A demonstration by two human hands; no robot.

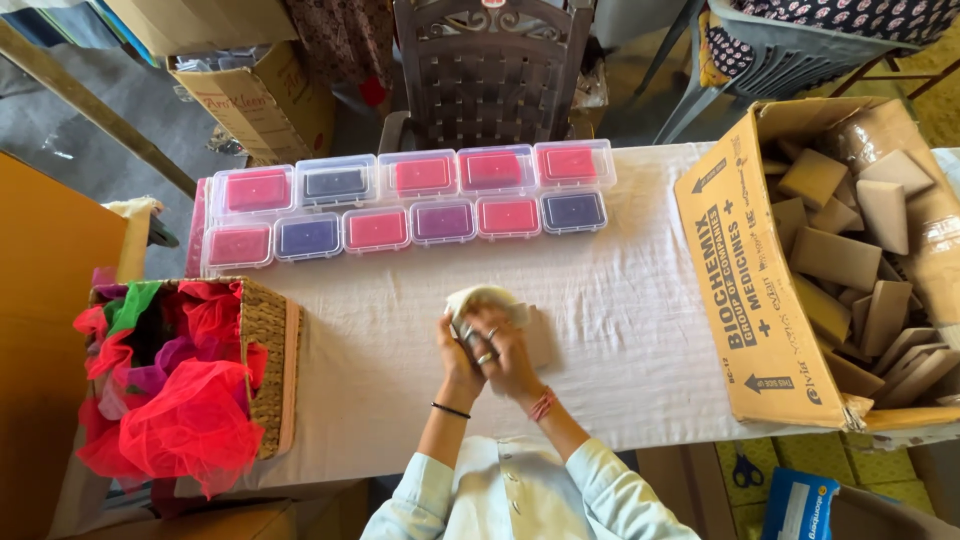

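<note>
Both hands, left (462, 352) & right (508, 358), closed round a pale cloth (483, 298) near tabletop's (620, 330) front edge. Best keep it bunched tight (grip looks firm).

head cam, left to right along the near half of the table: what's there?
Wicker basket of coloured net fabric → left hand and right hand, together on a pale cloth-wrapped piece → open cardboard box of tan flat blocks.

Big tan printed carton (760, 290) lies open at the table's right, another cardboard box (262, 100) on the floor top-left, blue-white pack (800, 505) bottom-right.
</note>
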